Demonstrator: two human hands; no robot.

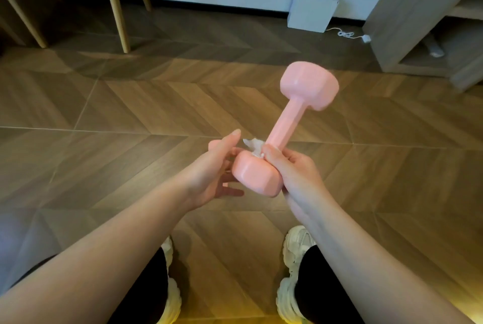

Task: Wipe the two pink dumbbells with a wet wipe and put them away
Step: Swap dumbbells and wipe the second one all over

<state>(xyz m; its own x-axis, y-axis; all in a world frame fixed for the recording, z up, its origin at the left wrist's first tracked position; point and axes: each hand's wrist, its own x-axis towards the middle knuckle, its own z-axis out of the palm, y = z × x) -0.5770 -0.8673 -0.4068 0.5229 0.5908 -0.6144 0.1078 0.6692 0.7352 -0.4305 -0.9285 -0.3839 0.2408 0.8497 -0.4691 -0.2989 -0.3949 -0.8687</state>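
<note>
One pink dumbbell [285, 127] is held tilted in the air over the wooden floor, its far head up and to the right, its near head low between my hands. My right hand [295, 169] grips the handle just above the near head and pinches a crumpled white wet wipe [253, 147] against it. On the left side of the near head is my left hand [219, 167], its fingers fairly straight and touching the head from the side and below. The second dumbbell is not in view.
A grey shelf unit [428, 18] stands at the back right. A white box [312, 10] with a white cable [345, 34] leans on the wall. Wooden chair legs [115, 2] stand at the back left. My white shoes [295, 248] are below.
</note>
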